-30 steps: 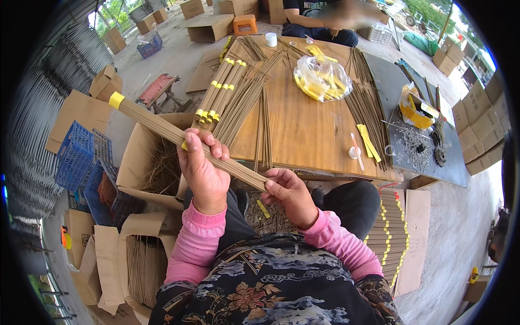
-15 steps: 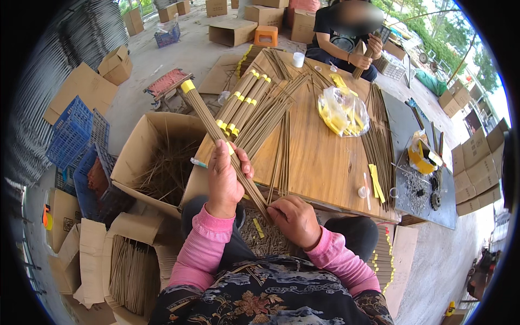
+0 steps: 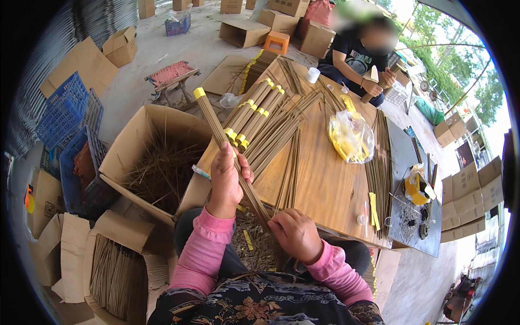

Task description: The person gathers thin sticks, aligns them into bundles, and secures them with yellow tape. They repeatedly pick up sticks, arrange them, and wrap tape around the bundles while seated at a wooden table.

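Observation:
My left hand is wrapped round the middle of a bundle of thin brown incense sticks. A yellow paper band circles the bundle's far end, and a second one is mostly hidden at my left fingers. The bundle slants from upper left down toward my lap. At its near end, my right hand is closed with thumb and fingers pinching the stick ends. Just beyond, several yellow-banded bundles lie side by side on the wooden table, next to loose sticks.
A carton of tangled sticks stands left of the table; another carton holds straight sticks. A clear bag of yellow paper strips lies on the table. Across it, another person holds sticks. Blue crates stand far left.
The view has turned slightly, so the surroundings have shifted. Both my hands keep nearly the same hold on the bundle. The other person's hands have moved lower.

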`<act>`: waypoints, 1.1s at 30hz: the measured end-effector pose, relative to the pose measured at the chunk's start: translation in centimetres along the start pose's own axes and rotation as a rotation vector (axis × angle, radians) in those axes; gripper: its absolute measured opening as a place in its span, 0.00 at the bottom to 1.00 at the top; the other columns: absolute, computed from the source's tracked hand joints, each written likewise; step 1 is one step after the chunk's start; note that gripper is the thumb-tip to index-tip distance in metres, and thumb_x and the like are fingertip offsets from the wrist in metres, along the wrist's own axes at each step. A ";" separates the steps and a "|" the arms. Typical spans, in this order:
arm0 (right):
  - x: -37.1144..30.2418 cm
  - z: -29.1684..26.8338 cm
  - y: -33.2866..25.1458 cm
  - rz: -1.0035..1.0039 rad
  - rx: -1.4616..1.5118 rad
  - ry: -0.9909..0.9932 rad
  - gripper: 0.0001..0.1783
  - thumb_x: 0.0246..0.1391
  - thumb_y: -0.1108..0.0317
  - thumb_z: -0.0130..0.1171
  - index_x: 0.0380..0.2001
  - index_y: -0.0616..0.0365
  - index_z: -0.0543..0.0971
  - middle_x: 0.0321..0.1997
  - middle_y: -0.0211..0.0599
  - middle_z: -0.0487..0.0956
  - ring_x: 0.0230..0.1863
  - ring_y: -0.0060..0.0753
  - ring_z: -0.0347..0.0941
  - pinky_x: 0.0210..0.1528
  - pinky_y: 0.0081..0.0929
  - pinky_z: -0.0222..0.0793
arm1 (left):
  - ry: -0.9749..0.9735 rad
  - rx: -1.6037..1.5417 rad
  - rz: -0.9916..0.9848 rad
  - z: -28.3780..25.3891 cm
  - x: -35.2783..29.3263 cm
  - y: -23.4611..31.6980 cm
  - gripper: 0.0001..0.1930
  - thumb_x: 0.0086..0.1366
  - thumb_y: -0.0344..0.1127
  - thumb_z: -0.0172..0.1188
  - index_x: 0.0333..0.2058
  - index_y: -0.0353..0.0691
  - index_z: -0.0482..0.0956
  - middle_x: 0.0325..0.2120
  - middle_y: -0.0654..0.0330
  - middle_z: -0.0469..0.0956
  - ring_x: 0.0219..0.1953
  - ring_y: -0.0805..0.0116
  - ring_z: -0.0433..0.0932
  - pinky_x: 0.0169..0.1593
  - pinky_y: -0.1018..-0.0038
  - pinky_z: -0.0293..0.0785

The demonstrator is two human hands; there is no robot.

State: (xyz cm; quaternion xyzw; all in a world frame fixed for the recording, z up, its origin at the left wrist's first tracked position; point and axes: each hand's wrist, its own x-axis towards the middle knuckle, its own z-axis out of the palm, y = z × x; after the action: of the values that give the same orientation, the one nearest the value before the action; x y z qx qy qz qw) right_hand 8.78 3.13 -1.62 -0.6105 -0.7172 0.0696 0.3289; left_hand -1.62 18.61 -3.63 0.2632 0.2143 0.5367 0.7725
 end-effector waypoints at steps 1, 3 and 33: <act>0.0 0.1 0.0 -0.005 -0.009 -0.016 0.05 0.44 0.71 0.56 0.20 0.59 0.72 0.20 0.39 0.71 0.24 0.43 0.70 0.25 0.34 0.66 | 0.011 -0.012 0.005 -0.3 0.2 0.1 0.17 0.62 0.53 0.47 0.27 0.45 0.64 0.15 0.64 0.65 0.13 0.76 0.63 0.16 0.80 0.61; 0.0 0.1 0.1 -0.014 -0.023 -0.044 0.05 0.44 0.71 0.57 0.20 0.59 0.72 0.20 0.39 0.71 0.24 0.42 0.70 0.25 0.34 0.67 | 0.033 -0.030 0.014 -0.9 0.7 0.5 0.17 0.61 0.53 0.48 0.27 0.45 0.64 0.15 0.64 0.65 0.14 0.76 0.63 0.17 0.80 0.62; -9.2 -7.3 2.6 0.263 0.344 -0.372 0.03 0.45 0.74 0.59 0.24 0.61 0.75 0.25 0.36 0.74 0.27 0.34 0.71 0.28 0.25 0.66 | 0.238 -0.164 0.174 -7.3 3.9 4.7 0.17 0.61 0.52 0.49 0.26 0.44 0.64 0.16 0.64 0.66 0.15 0.76 0.62 0.18 0.79 0.59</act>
State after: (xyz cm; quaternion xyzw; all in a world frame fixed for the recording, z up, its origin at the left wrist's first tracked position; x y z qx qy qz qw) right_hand 15.37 -6.93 -0.81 -0.6104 -0.6573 0.3431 0.2786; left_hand -8.13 24.93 -6.43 0.1515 0.2364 0.6446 0.7111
